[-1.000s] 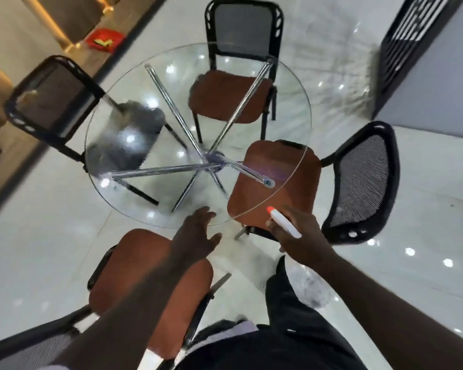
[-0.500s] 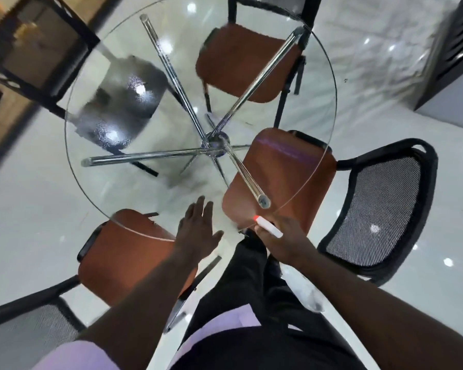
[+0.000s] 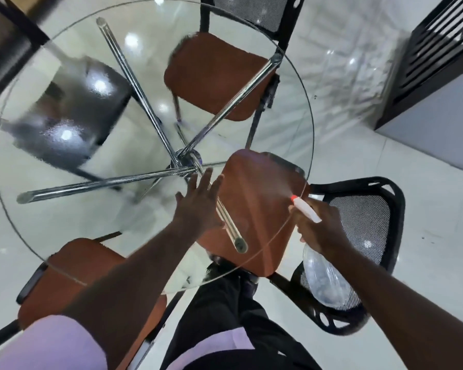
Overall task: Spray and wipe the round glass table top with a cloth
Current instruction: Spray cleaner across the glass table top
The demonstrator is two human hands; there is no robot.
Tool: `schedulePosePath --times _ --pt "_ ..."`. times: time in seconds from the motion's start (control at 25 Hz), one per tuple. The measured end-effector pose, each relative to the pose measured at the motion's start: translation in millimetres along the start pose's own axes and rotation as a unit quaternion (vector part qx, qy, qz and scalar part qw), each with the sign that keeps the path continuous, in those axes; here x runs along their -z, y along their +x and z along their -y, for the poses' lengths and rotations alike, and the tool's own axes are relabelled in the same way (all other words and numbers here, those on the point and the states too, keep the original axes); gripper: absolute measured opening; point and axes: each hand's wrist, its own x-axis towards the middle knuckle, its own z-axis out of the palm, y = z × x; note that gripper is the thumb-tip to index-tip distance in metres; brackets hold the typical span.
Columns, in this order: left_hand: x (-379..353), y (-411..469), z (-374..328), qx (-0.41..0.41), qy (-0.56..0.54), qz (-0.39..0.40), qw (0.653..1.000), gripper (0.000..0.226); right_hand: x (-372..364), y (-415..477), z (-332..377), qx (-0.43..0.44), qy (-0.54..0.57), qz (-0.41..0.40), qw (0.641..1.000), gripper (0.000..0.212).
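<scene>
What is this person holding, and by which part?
The right hand holds a clear spray bottle by its neck, below the white head. The left hand holds nothing, fingers spread.

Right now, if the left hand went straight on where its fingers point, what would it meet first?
Likely nothing: the left hand points across the glass top, over the hub beneath it. The way looks free to the far rim; its height is unclear.
</scene>
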Motion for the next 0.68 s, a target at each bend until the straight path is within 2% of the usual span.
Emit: schedulePosePath --times 0.12,0.2,0.4,0.52,0.6,0.68 --pt "18 20 3 0.024 0.017 0.008 1.0 0.127 7 36 36 0.013 -0.006 0.014 1.0 0.017" --pt "15 27 7 0.029 0.031 0.008 0.999 0.121 6 63 61 0.031 -0.012 0.045 0.998 0.021" --pt "3 34 11 0.031 0.064 -0.01 0.997 0.113 -24 116 130 0.111 -0.082 0.05 0.989 0.025" --pt "4 37 10 0.025 0.061 -0.013 0.998 0.111 -40 135 167 0.14 -0.073 0.083 0.984 0.024" --pt "2 37 10 0.021 0.06 -0.015 0.998 0.109 -41 144 181 0.132 -0.067 0.122 0.981 0.023" --pt "0 38 9 0.022 0.065 -0.018 0.997 0.108 -39 152 181 0.111 -0.036 0.123 0.986 0.022"
